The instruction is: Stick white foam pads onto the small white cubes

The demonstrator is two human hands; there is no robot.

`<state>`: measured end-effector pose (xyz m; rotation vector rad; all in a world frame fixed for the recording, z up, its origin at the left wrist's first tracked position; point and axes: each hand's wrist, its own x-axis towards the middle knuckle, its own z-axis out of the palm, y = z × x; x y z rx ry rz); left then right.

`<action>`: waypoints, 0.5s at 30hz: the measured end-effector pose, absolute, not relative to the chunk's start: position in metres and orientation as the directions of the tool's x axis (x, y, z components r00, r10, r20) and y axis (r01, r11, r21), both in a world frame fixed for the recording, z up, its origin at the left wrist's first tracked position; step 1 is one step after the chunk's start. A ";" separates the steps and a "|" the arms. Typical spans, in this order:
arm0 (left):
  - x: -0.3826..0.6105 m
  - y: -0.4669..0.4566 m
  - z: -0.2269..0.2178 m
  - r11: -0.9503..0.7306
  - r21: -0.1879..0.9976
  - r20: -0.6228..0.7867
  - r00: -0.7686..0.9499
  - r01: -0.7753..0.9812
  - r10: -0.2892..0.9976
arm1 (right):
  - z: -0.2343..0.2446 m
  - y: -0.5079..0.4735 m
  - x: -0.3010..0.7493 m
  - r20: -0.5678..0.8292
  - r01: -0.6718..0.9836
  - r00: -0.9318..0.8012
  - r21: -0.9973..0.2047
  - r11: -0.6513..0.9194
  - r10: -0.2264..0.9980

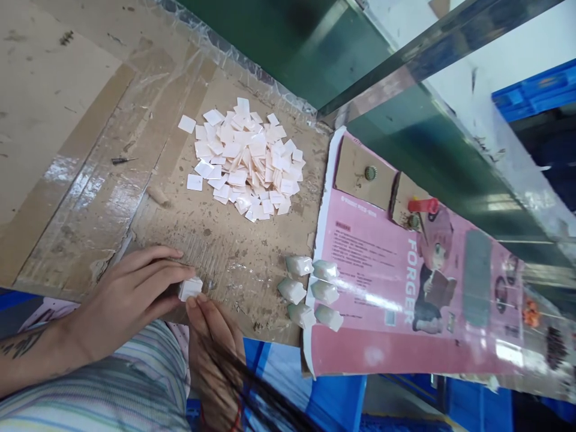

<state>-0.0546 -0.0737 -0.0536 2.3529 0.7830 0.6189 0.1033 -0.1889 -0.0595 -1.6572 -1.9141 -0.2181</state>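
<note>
Near the front edge of the cardboard-covered table, my left hand and my right hand meet at a small stack of white square pieces. The fingers of my left hand close on it from one side, and the fingertips of my right hand pinch its near corner. Dark hair strands hang across part of my right hand. Beyond my hands lies a loose pile of thin white squares. To the right, several small white wrapped packets stand in two columns, partly on the pink printed sheet.
A brown finger-shaped piece and a small dark pointed tool lie left of the pile. On the pink sheet are cardboard pieces and a red cylinder. A metal post rises behind; blue crates sit below.
</note>
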 end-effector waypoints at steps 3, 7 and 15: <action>-0.056 -0.075 -0.053 -0.644 0.659 0.223 0.717 0.388 0.660 | -0.053 -0.186 0.101 0.565 0.932 0.032 -0.315 0.180 0.825; -0.056 -0.074 -0.053 -0.667 0.651 0.263 0.717 0.362 0.646 | -0.044 -0.182 0.099 0.510 0.936 0.023 -0.313 0.161 0.860; -0.054 -0.076 -0.052 -0.655 0.662 0.267 0.702 0.365 0.661 | -0.034 -0.183 0.100 0.445 0.963 0.006 -0.243 0.114 0.896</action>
